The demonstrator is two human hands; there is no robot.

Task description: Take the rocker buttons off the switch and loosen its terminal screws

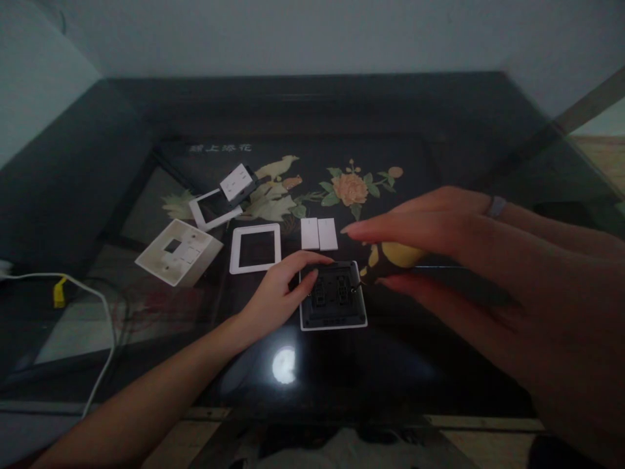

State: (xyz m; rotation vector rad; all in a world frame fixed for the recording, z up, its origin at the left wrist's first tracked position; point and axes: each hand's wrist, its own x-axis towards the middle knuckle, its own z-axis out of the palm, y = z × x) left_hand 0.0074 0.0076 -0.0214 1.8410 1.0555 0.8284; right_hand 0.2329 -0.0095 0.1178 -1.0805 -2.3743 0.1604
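Across my feed runs the dark, glossy table [415,368]. My right hand [517,267] looms largest on it, thumb and index finger spread well open, right of the black-backed plate. My left hand [286,280] is partly curled, thumb and index finger apart, both touching the upper left of that black-backed plate [334,314] on the table. Left of it I have the white box [181,253], then the square frame [235,251] and a tilted frame [196,212], its corner by the socket insert [236,183]. Smallest, two white rockers [327,234] sit side by side just beyond the plate.
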